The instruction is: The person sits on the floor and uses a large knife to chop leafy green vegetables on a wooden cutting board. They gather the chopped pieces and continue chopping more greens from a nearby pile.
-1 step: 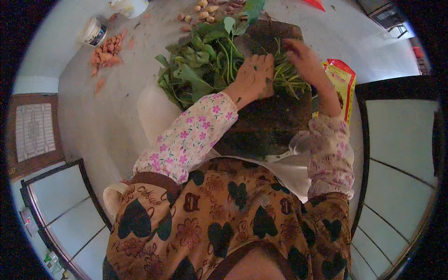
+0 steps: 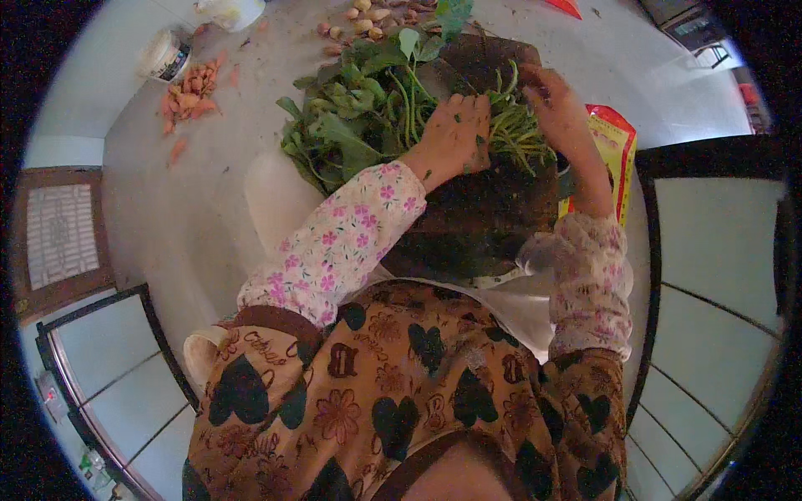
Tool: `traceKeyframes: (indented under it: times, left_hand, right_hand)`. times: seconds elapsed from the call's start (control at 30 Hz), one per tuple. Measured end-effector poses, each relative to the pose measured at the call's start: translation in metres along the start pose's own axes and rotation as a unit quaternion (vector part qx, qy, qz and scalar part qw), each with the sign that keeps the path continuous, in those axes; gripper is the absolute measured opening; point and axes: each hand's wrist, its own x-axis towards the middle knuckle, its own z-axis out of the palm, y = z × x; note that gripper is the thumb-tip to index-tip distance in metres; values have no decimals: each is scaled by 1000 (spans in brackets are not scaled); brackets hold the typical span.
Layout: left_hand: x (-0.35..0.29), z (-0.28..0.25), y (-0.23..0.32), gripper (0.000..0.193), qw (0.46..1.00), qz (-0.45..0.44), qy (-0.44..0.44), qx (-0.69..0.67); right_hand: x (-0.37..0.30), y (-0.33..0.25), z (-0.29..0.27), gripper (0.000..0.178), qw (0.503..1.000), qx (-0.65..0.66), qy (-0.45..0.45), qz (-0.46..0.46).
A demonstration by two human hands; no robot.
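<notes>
A big bunch of leafy greens (image 2: 351,125) lies across a dark wooden board (image 2: 468,209). My left hand (image 2: 455,138) is closed around its stems, holding them down on the board. Bits of green leaf stick to the back of this hand. Thin green stem ends (image 2: 514,138) poke out to the right of it. My right hand (image 2: 555,104) hovers beside those ends, fingers loosely curled and apart, with nothing visible in them. One stem stands up near its fingertips.
Orange root pieces (image 2: 190,92) lie in a heap at the far left, near a white tub (image 2: 165,57) and another white container (image 2: 232,12). Brownish tubers (image 2: 365,17) sit beyond the greens. Right of the board is a yellow and red packet (image 2: 614,150).
My right hand has shifted slightly to the right and away from the stem ends. A stem now sticks up beside its fingers. The left hand keeps its hold.
</notes>
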Motion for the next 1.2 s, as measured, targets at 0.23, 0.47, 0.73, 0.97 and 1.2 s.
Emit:
traceKeyframes:
  times: [0.23,0.47,0.73,0.97,1.2]
  left_hand:
    - [7,7,6,36,992,57,75,81]
    - [24,11,-2,48,990,29,-92,102]
    - [26,-32,0,58,972,-42,-207,103]
    - [0,-4,-76,17,982,-145,-110,59]
    - [14,-13,-72,23,980,-101,-166,33]
  right_hand:
    - [-42,-46,-11,33,983,-126,94,-90]
    - [-135,-42,12,31,979,-170,6,115]
    - [-118,-59,38,49,972,-184,-107,98]
    - [-160,-83,-45,55,983,-67,-115,123]
    - [-200,-85,-148,45,909,254,-5,330]
